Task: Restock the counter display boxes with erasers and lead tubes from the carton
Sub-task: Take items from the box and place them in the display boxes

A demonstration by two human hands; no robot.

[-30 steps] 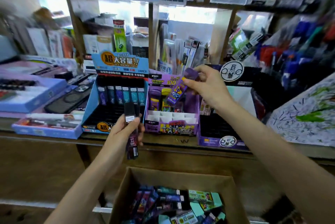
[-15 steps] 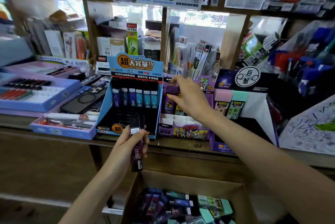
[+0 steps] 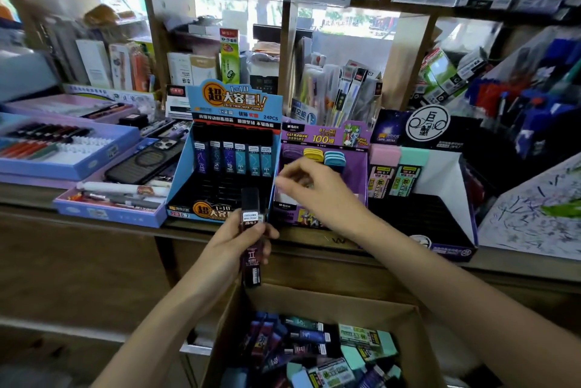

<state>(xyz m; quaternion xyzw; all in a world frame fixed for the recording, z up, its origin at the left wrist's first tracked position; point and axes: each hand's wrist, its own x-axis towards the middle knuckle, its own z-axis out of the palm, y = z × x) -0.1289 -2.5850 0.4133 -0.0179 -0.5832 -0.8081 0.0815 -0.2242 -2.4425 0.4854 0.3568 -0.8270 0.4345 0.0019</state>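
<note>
Gripping a dark lead tube (image 3: 251, 218) upright between thumb and curled fingers, a person's left hand (image 3: 232, 243) hovers at the front lip of the blue display box (image 3: 226, 104) on the shop surface (image 3: 31, 202). Only the box's back row holds tubes, and the dark slots in front appear vacant. The likeliest slip is a tube entering one of those narrow slots at a tilt and jamming or knocking the standing row. A loosened grip could also let it fall back into the carton (image 3: 330, 301) directly below. The left forearm rises from the lower left with the wrist straight and the tube's label facing the camera.

To the right, the right hand (image 3: 317, 196) hangs over the purple display box (image 3: 327, 136), which holds yellow and blue items in its back row. The hand is blurred, but its fingers look loose, point left and appear to hold nothing. Because the boxes sit close to the surface's edge, a hasty sweep of that wrist could catch the purple box's low front wall and drag it forward. The right forearm crosses the edge from the lower right.

Further right, a pink eraser (image 3: 384, 167) and a mint eraser (image 3: 410, 170) stand at the back of the black display box (image 3: 440, 224), which is otherwise largely bare. More tubes and erasers lie jumbled in the open carton.
</note>
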